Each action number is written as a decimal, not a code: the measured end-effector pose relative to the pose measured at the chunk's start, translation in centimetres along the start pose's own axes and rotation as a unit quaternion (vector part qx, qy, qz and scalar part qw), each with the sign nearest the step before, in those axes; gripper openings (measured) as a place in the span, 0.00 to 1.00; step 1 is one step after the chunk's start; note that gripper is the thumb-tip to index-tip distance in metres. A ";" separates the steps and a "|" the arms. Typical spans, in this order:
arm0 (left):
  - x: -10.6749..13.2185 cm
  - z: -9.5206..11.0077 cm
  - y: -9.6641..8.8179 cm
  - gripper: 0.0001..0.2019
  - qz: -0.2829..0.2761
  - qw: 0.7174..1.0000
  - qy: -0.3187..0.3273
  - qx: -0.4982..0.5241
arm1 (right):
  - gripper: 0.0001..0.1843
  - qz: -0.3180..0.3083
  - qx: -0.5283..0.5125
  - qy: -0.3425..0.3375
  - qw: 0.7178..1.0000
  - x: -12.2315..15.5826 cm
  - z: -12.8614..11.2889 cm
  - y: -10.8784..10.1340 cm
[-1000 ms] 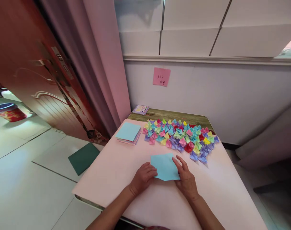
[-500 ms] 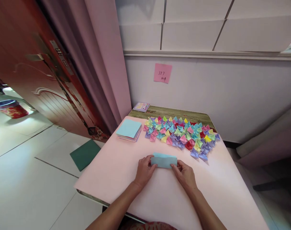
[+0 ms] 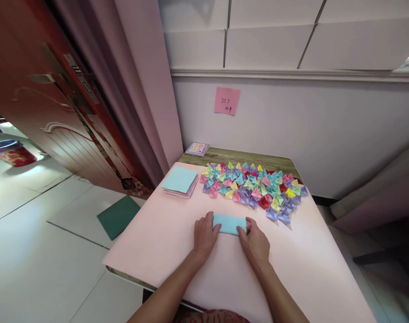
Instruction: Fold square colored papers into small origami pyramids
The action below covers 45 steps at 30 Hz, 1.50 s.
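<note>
Between my two hands is a sheet of light-blue origami paper (image 3: 229, 224), folded to a narrow rectangle. My left hand (image 3: 205, 232) grips its left end, thumb on the near face and fingers behind. At the right end, my right hand (image 3: 254, 238) pinches it the same way. Just beyond the paper spread many small folded paper pieces (image 3: 254, 186) in pink, blue, yellow, green, red and purple. A stack of square paper (image 3: 180, 180), light blue on top, lies to the far left of my hands.
The pink-covered table (image 3: 150, 242) stands against a wall bearing a pink note (image 3: 227, 101). A small printed pack (image 3: 197, 149) sits at its back left corner. Left are a curtain (image 3: 154, 89), a door (image 3: 32, 98), a green mat (image 3: 119, 216) and a bin (image 3: 12, 152).
The paper's near face has gone from a darker to a lighter blue, and the strip separate at its top edge no longer shows. My right hand has shifted slightly left.
</note>
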<state>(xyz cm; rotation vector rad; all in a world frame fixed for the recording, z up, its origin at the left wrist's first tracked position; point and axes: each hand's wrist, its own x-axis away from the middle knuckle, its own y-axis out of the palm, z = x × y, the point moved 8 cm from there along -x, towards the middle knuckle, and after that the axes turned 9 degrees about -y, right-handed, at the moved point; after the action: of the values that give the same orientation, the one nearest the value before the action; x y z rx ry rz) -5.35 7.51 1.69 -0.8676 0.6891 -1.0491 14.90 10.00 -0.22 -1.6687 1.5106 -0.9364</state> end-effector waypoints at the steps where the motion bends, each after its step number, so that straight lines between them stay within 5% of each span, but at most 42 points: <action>1: 0.0 0.1 0.0 0.18 0.008 1.000 0.005 -0.012 | 0.27 -0.005 0.006 0.004 1.000 -0.1 -0.1 0.0; 6: 1.5 1.5 -0.6 0.18 0.094 0.990 0.103 -0.028 | 0.27 -0.021 0.021 0.017 0.999 -0.3 -0.3 0.2; 9: 4.0 3.8 0.5 0.16 0.051 0.969 0.242 -0.020 | 0.27 -0.022 0.022 0.015 0.999 -0.3 -0.2 0.3; 11: 5.3 4.6 1.3 0.18 0.001 0.962 0.273 -0.027 | 0.27 -0.026 0.022 0.015 0.999 -0.3 -0.1 0.3; 17: 6.4 5.0 1.9 0.21 -0.060 0.959 0.271 -0.063 | 0.24 -0.027 0.048 -0.052 0.997 -1.9 -0.9 -0.8; 26: 6.9 4.7 2.5 0.23 -0.071 0.956 0.266 -0.102 | 0.21 -0.140 0.125 -0.070 0.980 -5.4 -2.2 -1.1; 31: 6.9 4.5 2.3 0.24 -0.076 0.958 0.263 -0.085 | 0.12 -0.132 0.121 -0.086 0.980 -5.1 -2.7 -0.8; 38: 6.9 4.4 1.9 0.25 -0.078 0.961 0.259 -0.064 | 0.28 -0.096 0.054 -0.062 0.992 -5.0 -1.8 -0.3; 45: 7.0 4.2 1.7 0.26 -0.088 0.960 0.258 -0.058 | 0.16 -0.117 0.045 -0.049 0.991 -4.9 -1.0 -0.6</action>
<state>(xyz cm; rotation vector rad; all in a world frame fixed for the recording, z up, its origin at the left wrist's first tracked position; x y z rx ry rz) 1.37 2.58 1.75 -0.7679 1.1357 -1.4284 13.97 14.89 0.47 -1.8257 1.2093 -1.0129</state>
